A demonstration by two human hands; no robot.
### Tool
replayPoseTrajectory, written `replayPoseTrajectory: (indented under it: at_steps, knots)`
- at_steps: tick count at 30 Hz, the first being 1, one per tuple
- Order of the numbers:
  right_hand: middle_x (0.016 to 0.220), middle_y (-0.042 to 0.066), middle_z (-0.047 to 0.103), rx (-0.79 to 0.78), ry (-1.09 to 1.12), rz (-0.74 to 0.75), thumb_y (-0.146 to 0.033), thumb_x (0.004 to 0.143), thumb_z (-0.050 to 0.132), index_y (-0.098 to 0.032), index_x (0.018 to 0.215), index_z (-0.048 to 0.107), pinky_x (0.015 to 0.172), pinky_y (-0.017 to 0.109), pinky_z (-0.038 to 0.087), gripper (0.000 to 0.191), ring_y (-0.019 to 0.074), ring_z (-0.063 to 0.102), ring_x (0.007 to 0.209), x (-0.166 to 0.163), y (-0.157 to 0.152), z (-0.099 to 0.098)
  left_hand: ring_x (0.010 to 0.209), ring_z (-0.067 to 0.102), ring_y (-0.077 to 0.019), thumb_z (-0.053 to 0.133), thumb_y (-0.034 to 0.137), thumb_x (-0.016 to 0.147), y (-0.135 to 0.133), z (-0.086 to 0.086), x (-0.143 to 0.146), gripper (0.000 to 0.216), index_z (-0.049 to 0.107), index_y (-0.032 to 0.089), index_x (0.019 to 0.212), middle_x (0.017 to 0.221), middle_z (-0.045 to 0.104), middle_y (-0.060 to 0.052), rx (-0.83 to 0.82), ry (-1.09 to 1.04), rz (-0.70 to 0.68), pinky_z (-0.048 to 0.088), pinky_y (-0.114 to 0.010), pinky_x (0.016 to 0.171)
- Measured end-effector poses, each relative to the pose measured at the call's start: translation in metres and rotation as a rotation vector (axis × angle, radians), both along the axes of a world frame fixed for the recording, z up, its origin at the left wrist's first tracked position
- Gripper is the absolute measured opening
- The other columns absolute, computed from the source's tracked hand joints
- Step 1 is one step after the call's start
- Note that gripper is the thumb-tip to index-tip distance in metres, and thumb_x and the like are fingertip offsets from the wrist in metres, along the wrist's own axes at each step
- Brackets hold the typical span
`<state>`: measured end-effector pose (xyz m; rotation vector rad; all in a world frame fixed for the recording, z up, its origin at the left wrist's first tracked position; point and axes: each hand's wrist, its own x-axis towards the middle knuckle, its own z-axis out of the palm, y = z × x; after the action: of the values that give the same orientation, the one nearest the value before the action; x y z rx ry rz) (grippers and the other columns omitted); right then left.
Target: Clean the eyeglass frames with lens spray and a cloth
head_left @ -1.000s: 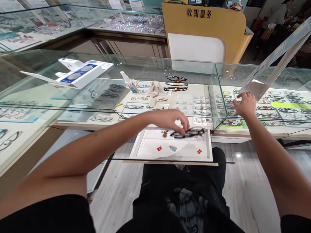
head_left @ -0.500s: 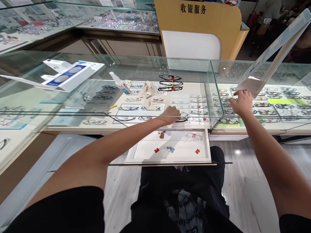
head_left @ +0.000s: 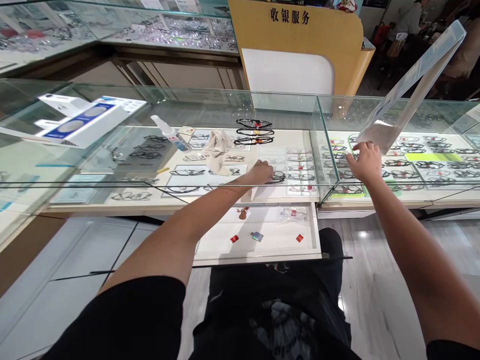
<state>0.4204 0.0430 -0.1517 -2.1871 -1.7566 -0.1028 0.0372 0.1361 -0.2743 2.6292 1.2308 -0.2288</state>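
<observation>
My left hand (head_left: 261,172) reaches to the white display drawer with its fingers closed on a pair of dark-framed eyeglasses (head_left: 278,177); its fingertips are partly hidden. Just right of it, several eyeglasses (head_left: 301,167) lie in a column on a printed card. Beyond the hand, three black frames (head_left: 255,132) rest one behind another on the glass top, near a crumpled beige cloth (head_left: 217,150) and a white spray bottle (head_left: 170,134). My right hand (head_left: 365,162) rests at the glass by the foot of a tilted sign stand (head_left: 410,90), thumb and fingers apart, holding nothing.
A pulled-out drawer (head_left: 279,250) in front of me holds small red tags, a silvery tag and a plastic bag. An opened white-and-blue box (head_left: 88,120) sits on the glass at left. A yellow counter (head_left: 296,32) stands behind; a person (head_left: 410,22) is far right.
The camera view has shifted slightly, so the counter things appear further left. My left hand stays closed on the eyeglasses, which now look lower and flatter. My right hand keeps its place by the stand.
</observation>
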Motion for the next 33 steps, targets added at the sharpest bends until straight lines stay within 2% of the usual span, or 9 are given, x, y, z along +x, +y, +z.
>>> replayPoseTrajectory:
  at_steps: [4,8,10,16,25,30,33]
  knots:
    - [0.143,0.025,0.065,-0.009,0.008,0.002,-0.042,0.098,0.05,-0.014,0.128,0.068,0.115,0.068,0.046,0.045,0.0482,0.057,0.134,-0.001,-0.001,0.001,0.124,0.055,-0.0331,0.071,0.037,0.083,-0.002,-0.002,0.001,0.018,0.081,0.022,0.087,0.125,0.082,-0.011,-0.008,0.024,0.009,0.033,-0.049,0.107]
    - [0.142,0.025,0.065,0.003,0.013,0.008,-0.043,0.098,0.05,-0.015,0.127,0.069,0.114,0.069,0.046,0.044,0.0488,0.056,0.133,-0.001,0.0,0.0,0.141,0.048,-0.0384,0.072,0.036,0.083,-0.006,-0.002,0.001,0.022,0.084,0.021,0.092,0.156,0.067,-0.012,0.025,0.04,0.024,0.033,-0.054,0.115]
    - [0.142,0.025,0.065,0.0,0.004,0.006,-0.043,0.098,0.05,-0.015,0.127,0.068,0.114,0.07,0.047,0.044,0.0489,0.056,0.132,-0.001,0.001,0.0,0.147,0.045,-0.0403,0.071,0.035,0.086,-0.011,-0.001,0.0,0.023,0.085,0.02,0.094,0.163,0.061,-0.013,0.034,0.046,0.019,0.032,-0.056,0.118]
    - [0.143,0.025,0.065,-0.014,-0.012,-0.008,-0.044,0.098,0.05,-0.015,0.129,0.068,0.115,0.068,0.047,0.046,0.0486,0.056,0.133,-0.001,0.0,0.001,0.153,0.042,-0.0435,0.069,0.037,0.093,-0.027,0.003,-0.004,0.024,0.086,0.019,0.096,0.167,0.058,-0.011,0.041,0.048,-0.036,0.03,-0.06,0.124]
    - [0.138,0.024,0.066,0.035,0.04,0.014,-0.041,0.095,0.053,-0.018,0.121,0.069,0.113,0.067,0.046,0.039,0.0472,0.056,0.129,0.002,0.002,-0.001,0.147,0.049,-0.0432,0.069,0.039,0.093,-0.037,0.012,-0.006,0.027,0.089,0.023,0.099,0.164,0.061,-0.014,0.016,0.047,-0.064,0.038,-0.061,0.118]
    - [0.136,0.024,0.066,0.04,0.048,0.02,-0.042,0.094,0.053,-0.018,0.12,0.068,0.112,0.068,0.046,0.039,0.0476,0.056,0.128,0.003,0.002,-0.001,0.153,0.043,-0.0432,0.068,0.041,0.096,-0.047,0.027,0.002,0.028,0.088,0.023,0.101,0.17,0.056,-0.012,0.031,0.091,-0.039,0.035,-0.061,0.121]
    - [0.139,0.024,0.064,0.007,0.041,0.015,-0.042,0.095,0.051,-0.016,0.123,0.068,0.114,0.067,0.044,0.042,0.0477,0.054,0.131,0.001,0.001,0.001,0.156,0.041,-0.0464,0.068,0.036,0.097,-0.071,0.042,0.011,0.028,0.087,0.018,0.106,0.174,0.05,-0.017,0.037,0.133,-0.019,0.034,-0.06,0.123]
